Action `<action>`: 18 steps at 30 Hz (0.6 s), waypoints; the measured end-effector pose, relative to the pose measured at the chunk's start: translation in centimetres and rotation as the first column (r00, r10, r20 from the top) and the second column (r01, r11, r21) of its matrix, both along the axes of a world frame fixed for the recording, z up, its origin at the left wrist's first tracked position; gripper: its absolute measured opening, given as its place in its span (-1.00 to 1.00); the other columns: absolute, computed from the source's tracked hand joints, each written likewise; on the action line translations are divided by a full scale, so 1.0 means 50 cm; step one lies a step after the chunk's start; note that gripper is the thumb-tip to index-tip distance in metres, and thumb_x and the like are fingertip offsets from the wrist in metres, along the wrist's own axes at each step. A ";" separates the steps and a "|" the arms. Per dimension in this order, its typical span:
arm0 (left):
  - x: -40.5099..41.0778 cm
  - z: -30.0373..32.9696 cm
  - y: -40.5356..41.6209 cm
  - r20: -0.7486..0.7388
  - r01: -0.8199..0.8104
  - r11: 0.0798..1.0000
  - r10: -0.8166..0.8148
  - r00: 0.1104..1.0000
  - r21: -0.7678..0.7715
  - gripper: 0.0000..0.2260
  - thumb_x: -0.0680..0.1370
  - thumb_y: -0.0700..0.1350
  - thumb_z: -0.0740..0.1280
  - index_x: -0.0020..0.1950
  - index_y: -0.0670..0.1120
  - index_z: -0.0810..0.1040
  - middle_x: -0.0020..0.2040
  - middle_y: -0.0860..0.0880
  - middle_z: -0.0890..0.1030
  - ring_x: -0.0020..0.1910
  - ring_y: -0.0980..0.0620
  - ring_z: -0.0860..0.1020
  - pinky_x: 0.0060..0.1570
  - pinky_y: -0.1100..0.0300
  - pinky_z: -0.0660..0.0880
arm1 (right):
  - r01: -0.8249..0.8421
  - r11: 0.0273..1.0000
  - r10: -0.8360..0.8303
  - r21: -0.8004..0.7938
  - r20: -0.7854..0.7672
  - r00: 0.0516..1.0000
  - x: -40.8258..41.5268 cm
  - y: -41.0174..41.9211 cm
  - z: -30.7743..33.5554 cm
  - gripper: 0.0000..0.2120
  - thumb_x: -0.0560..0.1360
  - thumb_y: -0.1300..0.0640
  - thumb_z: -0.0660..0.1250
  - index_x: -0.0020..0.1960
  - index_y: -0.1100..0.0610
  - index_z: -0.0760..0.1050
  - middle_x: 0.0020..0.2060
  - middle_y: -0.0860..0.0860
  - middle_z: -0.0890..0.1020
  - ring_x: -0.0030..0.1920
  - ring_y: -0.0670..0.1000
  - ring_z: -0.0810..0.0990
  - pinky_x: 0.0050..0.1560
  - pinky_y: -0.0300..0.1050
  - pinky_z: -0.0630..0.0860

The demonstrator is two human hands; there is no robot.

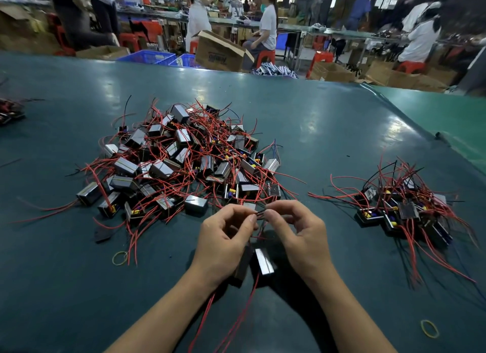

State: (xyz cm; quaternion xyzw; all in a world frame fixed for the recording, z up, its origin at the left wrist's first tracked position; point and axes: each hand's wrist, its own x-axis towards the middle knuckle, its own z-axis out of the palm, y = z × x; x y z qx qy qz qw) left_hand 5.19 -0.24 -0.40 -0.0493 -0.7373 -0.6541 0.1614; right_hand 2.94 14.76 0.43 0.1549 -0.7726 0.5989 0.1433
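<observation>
My left hand (pixel 223 239) and my right hand (pixel 299 234) meet above the near middle of the dark green table (pixel 328 121). Both pinch the same thin black wires (pixel 261 213) between thumb and fingertips. Two small black box-shaped modules (pixel 264 260) with shiny tops hang or lie just below my hands, and their red leads (pixel 244 308) trail toward me. Whether the pinched wires belong to one module or both is hidden by my fingers.
A big heap of the same modules with red wires (pixel 178 158) lies beyond my hands. A smaller heap (pixel 402 208) sits at the right. Two yellow rubber bands (pixel 120 258) (pixel 429 328) lie loose. People, cardboard boxes and blue crates (pixel 147 56) fill the background.
</observation>
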 end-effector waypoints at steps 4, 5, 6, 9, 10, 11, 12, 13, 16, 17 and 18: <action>0.002 0.001 -0.001 -0.017 -0.004 1.000 0.004 1.000 -0.012 -0.87 0.53 -0.21 0.41 -0.06 0.04 0.64 -0.19 0.03 0.68 -0.18 0.04 0.66 -0.13 0.14 0.61 | 0.018 0.997 -0.014 -0.079 0.051 0.999 0.001 0.004 0.002 -0.92 0.46 0.22 0.46 -0.13 0.05 0.64 -0.26 -0.04 0.69 -0.21 -0.03 0.67 -0.13 -0.13 0.60; 0.003 0.001 -0.001 -0.020 -0.005 1.000 0.005 1.000 -0.007 -0.88 0.53 -0.21 0.41 -0.06 0.03 0.64 -0.19 0.03 0.68 -0.18 0.05 0.66 -0.12 0.16 0.61 | 0.025 0.996 -0.019 -0.091 0.062 0.998 0.001 0.003 0.002 -0.94 0.45 0.20 0.46 -0.14 0.06 0.65 -0.27 -0.03 0.69 -0.23 -0.03 0.66 -0.15 -0.15 0.59; 0.002 0.000 0.000 -0.023 -0.006 1.000 0.006 1.000 -0.004 -0.88 0.54 -0.21 0.41 -0.06 0.02 0.63 -0.18 0.03 0.68 -0.17 0.06 0.66 -0.12 0.18 0.61 | 0.030 0.994 -0.022 -0.108 0.076 0.997 0.001 0.001 0.002 -0.97 0.44 0.18 0.47 -0.15 0.06 0.65 -0.29 -0.02 0.69 -0.25 -0.02 0.66 -0.18 -0.16 0.59; 0.001 0.000 0.002 -0.041 -0.018 1.000 0.017 0.999 -0.007 -0.88 0.54 -0.22 0.40 -0.06 0.01 0.63 -0.19 0.02 0.68 -0.18 0.08 0.66 -0.12 0.22 0.59 | 0.050 0.989 -0.035 -0.142 0.110 0.993 -0.001 0.000 -0.001 -0.96 0.42 0.15 0.49 -0.20 0.08 0.64 -0.32 0.00 0.68 -0.30 -0.04 0.64 -0.22 -0.18 0.58; 0.000 -0.001 0.002 -0.049 -0.028 1.000 0.027 0.998 -0.006 -0.87 0.53 -0.23 0.40 -0.07 0.01 0.63 -0.20 0.02 0.68 -0.19 0.07 0.65 -0.13 0.22 0.58 | 0.049 0.987 -0.030 -0.154 0.121 0.992 -0.001 0.000 -0.002 -0.94 0.43 0.18 0.48 -0.20 0.08 0.64 -0.32 0.00 0.68 -0.31 -0.05 0.63 -0.23 -0.20 0.56; -0.002 -0.002 0.002 -0.053 -0.035 0.999 0.035 0.998 -0.004 -0.87 0.53 -0.23 0.40 -0.08 0.01 0.63 -0.21 0.01 0.68 -0.20 0.06 0.65 -0.13 0.22 0.58 | 0.039 0.987 -0.019 -0.158 0.126 0.992 0.001 0.000 -0.002 -0.92 0.44 0.22 0.48 -0.20 0.08 0.64 -0.32 0.00 0.69 -0.30 -0.06 0.64 -0.23 -0.21 0.56; -0.003 -0.003 0.002 -0.054 -0.041 0.999 0.041 0.998 -0.004 -0.87 0.53 -0.23 0.40 -0.08 0.02 0.63 -0.21 0.01 0.68 -0.20 0.05 0.65 -0.14 0.19 0.58 | 0.021 0.988 -0.002 -0.153 0.125 0.992 0.002 0.000 -0.002 -0.90 0.46 0.25 0.46 -0.18 0.07 0.64 -0.31 -0.01 0.69 -0.28 -0.05 0.65 -0.22 -0.22 0.56; -0.003 -0.005 0.002 -0.053 -0.045 0.999 0.045 0.998 -0.004 -0.87 0.53 -0.22 0.40 -0.08 0.02 0.63 -0.21 0.01 0.67 -0.21 0.03 0.65 -0.14 0.17 0.59 | 0.002 0.990 0.015 -0.143 0.120 0.993 0.003 0.002 -0.003 -0.88 0.47 0.27 0.44 -0.17 0.06 0.64 -0.30 -0.01 0.70 -0.26 -0.04 0.66 -0.20 -0.22 0.57; -0.003 -0.006 0.001 -0.049 -0.062 0.998 0.062 0.997 0.003 -0.84 0.52 -0.24 0.41 -0.08 0.04 0.64 -0.20 0.02 0.69 -0.19 0.03 0.66 -0.13 0.18 0.59 | -0.037 0.991 0.052 -0.128 0.118 0.992 0.007 0.005 0.001 -0.82 0.48 0.31 0.42 -0.14 0.04 0.64 -0.28 -0.02 0.71 -0.23 0.01 0.68 -0.17 -0.20 0.60; -0.003 -0.006 0.001 -0.050 -0.066 0.998 0.066 0.997 0.009 -0.82 0.52 -0.25 0.41 -0.09 0.05 0.64 -0.20 0.02 0.69 -0.18 0.05 0.66 -0.12 0.20 0.59 | -0.042 0.991 0.057 -0.125 0.120 0.991 0.008 0.005 0.001 -0.82 0.48 0.31 0.42 -0.14 0.03 0.64 -0.27 -0.01 0.71 -0.23 0.01 0.69 -0.16 -0.19 0.60; -0.003 -0.005 0.001 -0.053 -0.067 0.998 0.068 0.996 0.017 -0.82 0.52 -0.26 0.41 -0.09 0.05 0.64 -0.19 0.02 0.69 -0.18 0.06 0.66 -0.12 0.22 0.59 | -0.039 0.993 0.053 -0.116 0.120 0.991 0.008 0.006 0.002 -0.82 0.48 0.31 0.42 -0.14 0.03 0.64 -0.27 -0.01 0.71 -0.23 0.00 0.69 -0.16 -0.19 0.60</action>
